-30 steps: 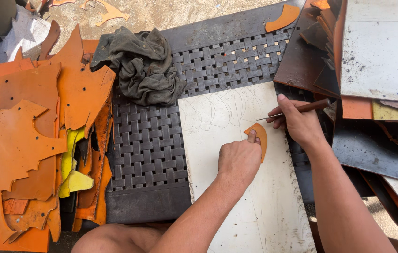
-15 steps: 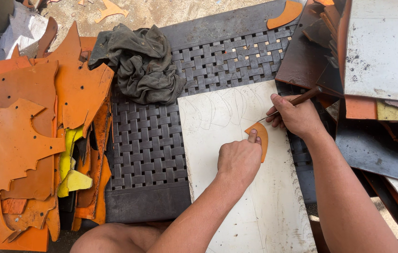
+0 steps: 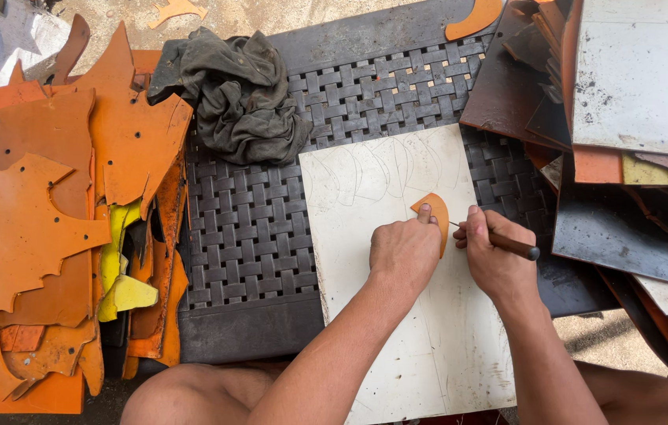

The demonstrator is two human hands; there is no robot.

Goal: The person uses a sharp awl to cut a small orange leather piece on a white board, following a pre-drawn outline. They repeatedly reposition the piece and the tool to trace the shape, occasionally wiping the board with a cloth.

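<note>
Two hands work: left hand (image 3: 403, 250) pins orange template (image 3: 436, 214), right hand (image 3: 495, 256) grips pen (image 3: 507, 243) beside rag (image 3: 236, 94).

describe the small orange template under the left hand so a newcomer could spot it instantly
Start at the dark woven mat in the middle, then go to the white sheet lying on its right side. The orange template sits near the sheet's centre, pinned by the left hand, while the right hand holds a pointed tool at its edge. It is small, curved and the only orange piece on the white sheet.

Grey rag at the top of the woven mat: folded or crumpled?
Crumpled: the grey rag lies in a loose, creased heap on the woven mat, no neat folds.
</note>
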